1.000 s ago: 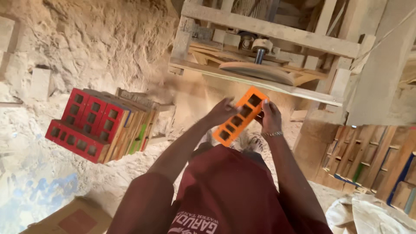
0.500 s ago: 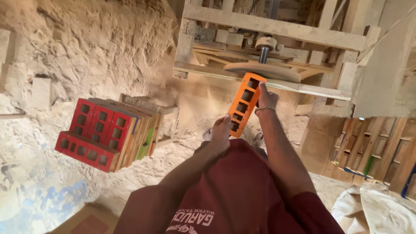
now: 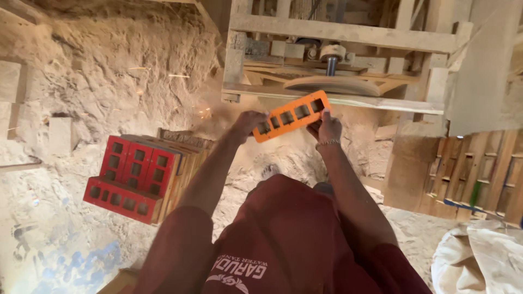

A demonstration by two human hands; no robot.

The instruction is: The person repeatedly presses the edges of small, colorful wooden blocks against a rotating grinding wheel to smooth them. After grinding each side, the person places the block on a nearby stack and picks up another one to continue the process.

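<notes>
Turned from near upright to almost level, the orange frame (image 3: 292,116) now lies slanted across both hands, its right end higher.

Left hand (image 3: 246,123) closes around the frame's lower left end and the right hand (image 3: 325,127) pinches its upper right end, a bracelet (image 3: 327,143) on that wrist. The frame is a flat strip with a row of square holes, held in the air just in front of a round sanding disc (image 3: 333,84) on a dusty wooden machine (image 3: 348,32), near its surface (image 3: 381,102) but not clearly touching. Below and left, well apart, a stack of red frames (image 3: 133,177) of the same kind stands on the sandy floor (image 3: 60,239) with bare wooden ones behind. At far right, more wooden frames (image 3: 479,174) lean in a row, and a white sack (image 3: 482,258) sits in the corner.
</notes>
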